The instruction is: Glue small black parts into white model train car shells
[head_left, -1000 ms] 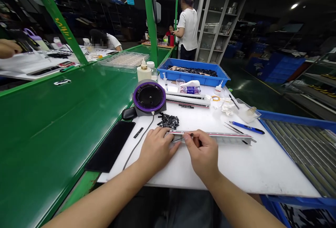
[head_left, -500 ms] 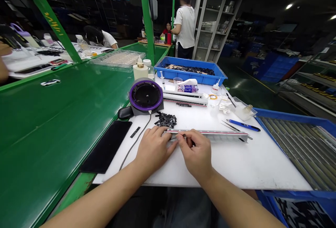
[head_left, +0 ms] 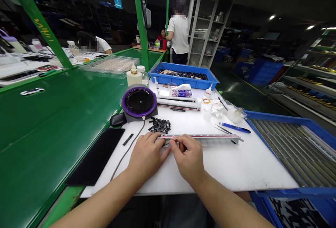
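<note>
A long white bar with a red stripe [head_left: 204,139] lies across the white work table [head_left: 252,172]. My left hand [head_left: 147,158] rests on its left end, fingers curled over it. My right hand [head_left: 187,161] sits just beside, with thumb and fingers pinched on a small dark part [head_left: 174,142], mostly hidden by the fingertips. Behind the hands lies a heap of small black pieces [head_left: 159,125]. A similar white bar [head_left: 178,104] lies further back. Fine tweezers [head_left: 223,129] and a blue-handled tool [head_left: 235,127] lie right of my right hand.
A purple-ringed round device [head_left: 139,101] and a black mat [head_left: 96,156] stand left on the table. A blue tray of black parts [head_left: 183,76] sits at the back. A blue-framed roller rack [head_left: 294,151] adjoins on the right, a green bench [head_left: 57,123] on the left. Co-workers [head_left: 180,35] are further off.
The whole view has shifted as my head turned. My right fingertips have moved left along the bar, closer to my left hand, which stays on the bar's end.
</note>
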Tool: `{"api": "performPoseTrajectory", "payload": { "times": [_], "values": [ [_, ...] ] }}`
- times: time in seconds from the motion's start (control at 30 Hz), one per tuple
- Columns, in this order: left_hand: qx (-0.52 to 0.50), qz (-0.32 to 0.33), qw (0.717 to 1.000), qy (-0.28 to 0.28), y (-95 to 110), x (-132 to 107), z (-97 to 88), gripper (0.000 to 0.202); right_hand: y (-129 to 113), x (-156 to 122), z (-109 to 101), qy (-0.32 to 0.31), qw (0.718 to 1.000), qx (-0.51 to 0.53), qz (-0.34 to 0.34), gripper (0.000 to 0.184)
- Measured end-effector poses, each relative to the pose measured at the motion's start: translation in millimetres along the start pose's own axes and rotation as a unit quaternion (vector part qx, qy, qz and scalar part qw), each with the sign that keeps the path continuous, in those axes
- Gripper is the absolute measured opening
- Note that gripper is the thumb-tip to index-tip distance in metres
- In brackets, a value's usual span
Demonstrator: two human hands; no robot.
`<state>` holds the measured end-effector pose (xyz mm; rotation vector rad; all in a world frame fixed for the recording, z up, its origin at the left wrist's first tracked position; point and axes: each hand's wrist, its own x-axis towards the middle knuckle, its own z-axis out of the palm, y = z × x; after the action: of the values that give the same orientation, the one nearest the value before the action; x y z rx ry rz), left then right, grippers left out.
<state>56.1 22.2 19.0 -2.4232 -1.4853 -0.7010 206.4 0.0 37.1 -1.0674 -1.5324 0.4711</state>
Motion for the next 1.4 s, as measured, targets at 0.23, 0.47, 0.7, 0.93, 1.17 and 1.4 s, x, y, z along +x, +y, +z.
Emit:
{"api": "performPoseTrajectory", "payload": {
  "times": [0.23, 0.47, 0.7, 0.93, 1.17, 1.4],
  "values": [
    [0.018, 0.026, 0.999, 0.012, -7, 1, 3.7, 0.029, 4, 50, -104, 0.184, 0.978, -0.103, -0.003, 0.019],
    [0.021, 0.032, 0.999, 0.001, -11, 1, 7.9, 0.033, 96, 125, -234, 0.313, 0.918, -0.236, 0.061, 0.026],
    [0.038, 0.044, 0.998, 0.003, -12, 3, 8.2, 0.034, 133, 140, -240, 0.245, 0.915, -0.305, 0.1, 0.034],
    [0.053, 0.048, 0.997, 0.002, -12, 2, 7.7, 0.036, 126, 95, -231, 0.144, 0.932, -0.309, 0.124, 0.034],
    [0.07, 0.035, 0.997, -0.008, -2, 4, 0.0, 0.034, 105, 0, -211, -0.006, 0.943, -0.33, -0.039, 0.043],
    [0.093, 0.053, 0.994, 0.033, 4, 0, -9.8, 0.024, 116, -3, -204, -0.058, 0.927, -0.362, -0.076, 0.042]
  ]
}}
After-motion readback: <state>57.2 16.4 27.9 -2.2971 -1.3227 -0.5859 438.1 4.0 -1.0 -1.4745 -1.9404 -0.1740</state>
